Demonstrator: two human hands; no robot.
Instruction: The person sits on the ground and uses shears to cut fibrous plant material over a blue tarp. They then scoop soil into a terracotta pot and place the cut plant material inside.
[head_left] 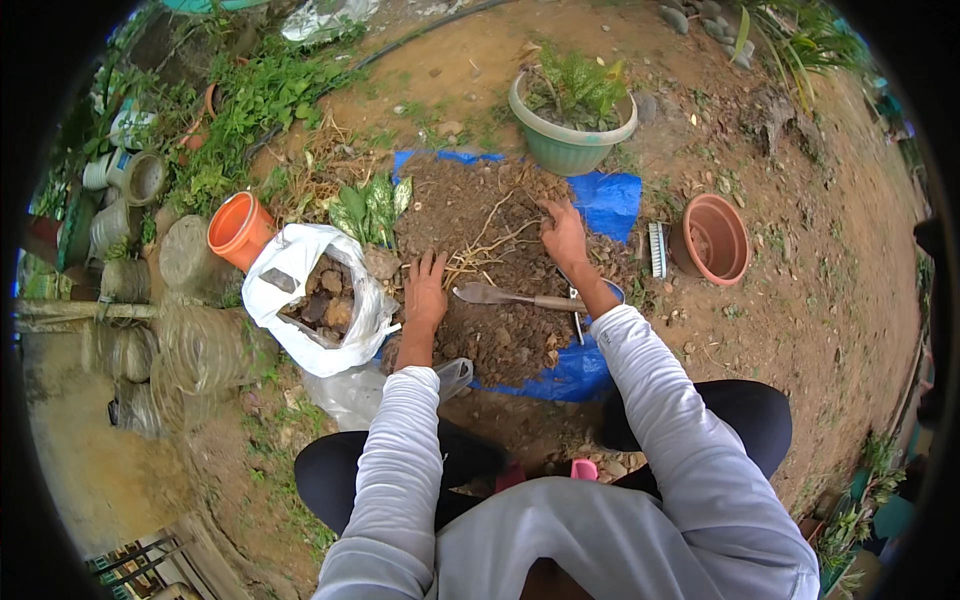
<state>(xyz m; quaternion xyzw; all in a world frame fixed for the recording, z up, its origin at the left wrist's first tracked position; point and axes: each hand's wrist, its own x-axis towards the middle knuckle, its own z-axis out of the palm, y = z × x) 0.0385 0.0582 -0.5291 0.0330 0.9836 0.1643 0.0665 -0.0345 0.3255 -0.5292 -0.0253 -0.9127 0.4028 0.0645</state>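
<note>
A heap of brown soil (440, 215) covers much of a blue tarp (608, 203) in front of me. My left hand (426, 292) rests on the soil's left side, open, fingers spread. On the right, my right hand (562, 238) has its fingers bent down and drawn together at the soil; what they grip is hidden. Pale thin roots (490, 247) lie between the hands, one reaching toward my right fingers. A trowel (515, 298) with a wooden handle lies below the roots. Under my right wrist is a metal tool (577, 318), partly covered.
Left stand a white plastic bag (345, 350) of clods, an orange bucket (240, 230) and a leafy variegated plant (368, 212). A green pot with a plant (572, 150) stands beyond the soil. A brush (657, 250) and brown pot (714, 240) sit at right.
</note>
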